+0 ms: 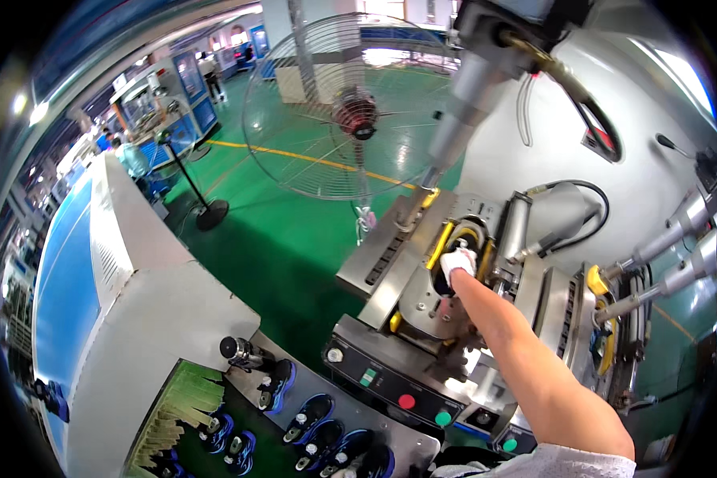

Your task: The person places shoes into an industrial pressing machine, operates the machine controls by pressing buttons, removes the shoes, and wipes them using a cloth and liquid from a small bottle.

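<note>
My right arm reaches forward from the lower right, its hand [458, 261] in a white glove. That hand is inside the press station [422, 299], over a long oval cavity edged in yellow. Its fingers look curled round a dark shoe-shaped piece [441, 280] in the cavity; the hand hides most of it. A yellow bar [440, 244] runs along the cavity's left side, and a metal cylinder [515, 227] stands to its right. My left hand does not show.
A control panel [386, 390] with red and green buttons fronts the press. Dark blue-trimmed shoes [311, 418] stand on the metal ledge at lower left, beside a green-strip opening [187, 398]. A large caged fan [354, 115] stands beyond. Metal arms [669, 279] flank a second station at right.
</note>
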`<state>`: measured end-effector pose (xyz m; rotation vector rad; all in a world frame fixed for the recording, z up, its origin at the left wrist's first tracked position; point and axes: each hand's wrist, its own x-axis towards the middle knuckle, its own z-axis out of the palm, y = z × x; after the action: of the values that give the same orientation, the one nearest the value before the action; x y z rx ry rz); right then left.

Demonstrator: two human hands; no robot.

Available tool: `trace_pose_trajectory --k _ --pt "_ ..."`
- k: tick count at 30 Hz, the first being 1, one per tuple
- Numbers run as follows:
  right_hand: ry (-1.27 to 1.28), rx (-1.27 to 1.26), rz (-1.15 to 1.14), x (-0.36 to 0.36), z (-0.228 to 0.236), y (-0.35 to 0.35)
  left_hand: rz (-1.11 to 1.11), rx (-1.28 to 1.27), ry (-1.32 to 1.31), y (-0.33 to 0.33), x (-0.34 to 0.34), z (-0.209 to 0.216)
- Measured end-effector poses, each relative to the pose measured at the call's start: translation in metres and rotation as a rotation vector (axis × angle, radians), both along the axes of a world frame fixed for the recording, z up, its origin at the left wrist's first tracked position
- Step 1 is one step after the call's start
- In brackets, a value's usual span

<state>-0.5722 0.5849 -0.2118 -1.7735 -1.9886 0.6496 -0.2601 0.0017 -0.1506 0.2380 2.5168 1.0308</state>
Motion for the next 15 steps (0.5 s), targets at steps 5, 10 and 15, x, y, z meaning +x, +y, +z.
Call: trace_pose_trajectory --k 5,10,15 --pt "-0.028 -0.095 0.273 -0.023 0.004 -0.034 0.258 -0.159 -0.13 -0.003 0.046 -0.044" --pt "-0.746 0.416 0.631 -0.013 -0.044 0.017 0.132 -0.176 -0.139 0.01 0.056 -0.119" --pt "-0.245 0.203 0.416 -0.015 -0.05 0.038 0.084 -0.127 0.149 -0.008 0.073 -0.15"
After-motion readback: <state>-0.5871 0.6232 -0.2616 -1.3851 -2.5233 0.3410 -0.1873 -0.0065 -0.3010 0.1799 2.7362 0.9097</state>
